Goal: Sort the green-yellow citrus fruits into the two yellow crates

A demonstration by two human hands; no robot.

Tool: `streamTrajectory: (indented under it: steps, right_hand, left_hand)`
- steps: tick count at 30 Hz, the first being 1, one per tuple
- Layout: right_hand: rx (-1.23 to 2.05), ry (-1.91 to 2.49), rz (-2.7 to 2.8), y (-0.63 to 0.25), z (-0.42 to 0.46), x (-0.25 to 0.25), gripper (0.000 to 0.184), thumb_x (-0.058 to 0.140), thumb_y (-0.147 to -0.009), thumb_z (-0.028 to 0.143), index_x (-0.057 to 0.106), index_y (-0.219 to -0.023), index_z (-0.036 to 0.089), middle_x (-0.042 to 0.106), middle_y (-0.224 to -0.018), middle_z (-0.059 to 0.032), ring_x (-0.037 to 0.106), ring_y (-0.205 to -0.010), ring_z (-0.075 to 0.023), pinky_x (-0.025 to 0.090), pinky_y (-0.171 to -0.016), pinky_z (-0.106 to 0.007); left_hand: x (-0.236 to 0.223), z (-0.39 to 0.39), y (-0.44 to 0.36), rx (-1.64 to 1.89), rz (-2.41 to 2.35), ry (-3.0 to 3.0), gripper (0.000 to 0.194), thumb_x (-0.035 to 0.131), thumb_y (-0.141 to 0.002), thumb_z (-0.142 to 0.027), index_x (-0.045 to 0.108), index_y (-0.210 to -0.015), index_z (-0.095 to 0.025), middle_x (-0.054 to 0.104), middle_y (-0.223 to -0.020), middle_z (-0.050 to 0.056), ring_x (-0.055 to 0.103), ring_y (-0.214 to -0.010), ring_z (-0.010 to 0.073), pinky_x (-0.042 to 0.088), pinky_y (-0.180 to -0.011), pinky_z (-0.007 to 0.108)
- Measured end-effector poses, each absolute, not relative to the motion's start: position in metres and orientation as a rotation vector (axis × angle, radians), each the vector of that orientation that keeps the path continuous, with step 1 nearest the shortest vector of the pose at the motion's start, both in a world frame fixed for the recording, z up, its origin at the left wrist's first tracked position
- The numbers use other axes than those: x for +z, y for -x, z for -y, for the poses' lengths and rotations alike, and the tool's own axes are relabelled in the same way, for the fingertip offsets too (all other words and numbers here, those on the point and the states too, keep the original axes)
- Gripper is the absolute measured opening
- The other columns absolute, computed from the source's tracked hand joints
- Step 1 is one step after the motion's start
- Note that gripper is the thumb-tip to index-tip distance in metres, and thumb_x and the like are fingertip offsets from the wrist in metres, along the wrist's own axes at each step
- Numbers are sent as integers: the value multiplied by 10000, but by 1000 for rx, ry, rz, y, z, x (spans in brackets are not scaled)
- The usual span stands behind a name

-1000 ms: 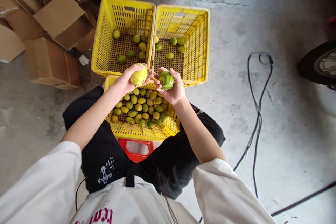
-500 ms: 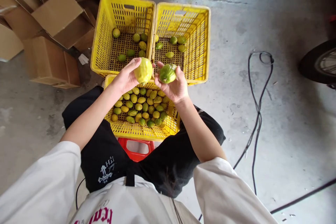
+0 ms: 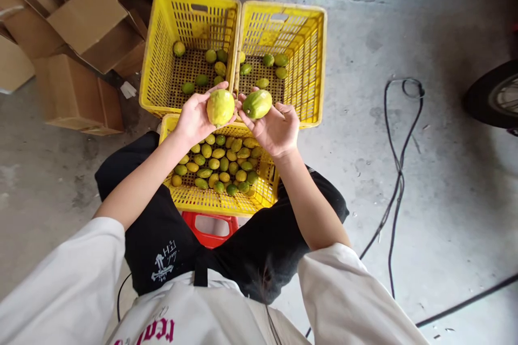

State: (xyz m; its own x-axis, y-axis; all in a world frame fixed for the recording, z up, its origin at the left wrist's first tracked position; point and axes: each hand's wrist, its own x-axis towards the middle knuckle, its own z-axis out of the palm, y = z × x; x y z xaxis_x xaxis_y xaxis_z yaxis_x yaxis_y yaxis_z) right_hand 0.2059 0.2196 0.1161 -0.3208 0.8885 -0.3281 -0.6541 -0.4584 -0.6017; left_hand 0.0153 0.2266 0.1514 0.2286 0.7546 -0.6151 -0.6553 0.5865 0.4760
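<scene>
My left hand [image 3: 196, 117] grips a round yellow fruit [image 3: 220, 107]. My right hand [image 3: 274, 128] holds a green fruit [image 3: 258, 103] on its fingertips, palm up. Both fruits are side by side, nearly touching, above the far rim of the near yellow crate [image 3: 210, 203], which is packed with several green and yellow fruits. Beyond stand two more yellow crates: the left crate [image 3: 159, 48] and the right crate [image 3: 311, 59], each holding several fruits on its floor.
Cardboard boxes [image 3: 87, 27] are piled at the left. A red stool [image 3: 210, 226] shows between my knees under the near crate. A black cable [image 3: 399, 172] snakes over the concrete floor at the right, and a wheel [image 3: 496, 97] sits at the right edge.
Both hands have risen slightly and moved forward with their fruits. The right hand has opened palm up, turning the green fruit onto its fingertips.
</scene>
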Motion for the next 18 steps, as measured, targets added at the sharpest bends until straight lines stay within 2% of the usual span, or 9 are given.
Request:
streamTrajectory:
  steps: [3, 5, 7, 10, 14, 18]
  right_hand:
    - [1875, 809, 449, -207, -220, 118, 234, 643, -901, 438, 666, -1061, 268, 769, -1124, -25, 674, -1252, -233, 610, -1008, -430]
    - [1880, 836, 441, -206, -219, 116, 226, 590, -949, 436, 676, -1056, 255, 768, -1078, -17, 694, -1157, -191, 590, -1015, -376]
    - [1906, 838, 438, -205, -216, 112, 243, 605, -951, 471, 684, -1042, 259, 756, -996, 0, 707, -1002, -163, 598, -978, -350]
    - [1938, 813, 468, -203, -214, 105, 262, 739, -864, 494, 678, -998, 277, 727, -893, 17, 707, -864, -166, 642, -850, -339]
    - [2016, 781, 519, -202, -214, 102, 317, 790, -821, 514, 659, -989, 278, 746, -958, -4, 734, -915, -192, 652, -743, -308]
    - [2023, 754, 533, -206, -216, 107, 369, 741, -832, 564, 666, -1073, 295, 765, -1068, -13, 739, -1094, -233, 674, -865, -367]
  left_hand:
    - [154, -227, -16, 985, -953, -127, 313, 530, -1029, -339, 712, -1265, -243, 787, -1047, 54, 767, -1002, 213, 634, -838, 313]
    - [151, -226, -17, 965, -967, -112, 292, 586, -1012, -369, 723, -1237, -243, 784, -1056, 64, 766, -973, 206, 631, -824, 295]
    - [146, -224, -18, 946, -971, -102, 291, 633, -988, -396, 729, -1210, -234, 781, -1028, 72, 763, -934, 205, 631, -799, 288]
    - [139, -221, -18, 944, -941, -135, 284, 633, -985, -387, 722, -1175, -195, 764, -933, 68, 751, -855, 195, 638, -762, 295]
    - [134, -222, -16, 918, -894, -174, 304, 552, -1022, -379, 700, -1183, -168, 765, -935, 80, 766, -861, 203, 659, -784, 319]
    - [136, -227, -11, 954, -856, -176, 458, 391, -1068, -467, 664, -1274, -164, 773, -1065, 103, 767, -1094, 272, 667, -876, 364]
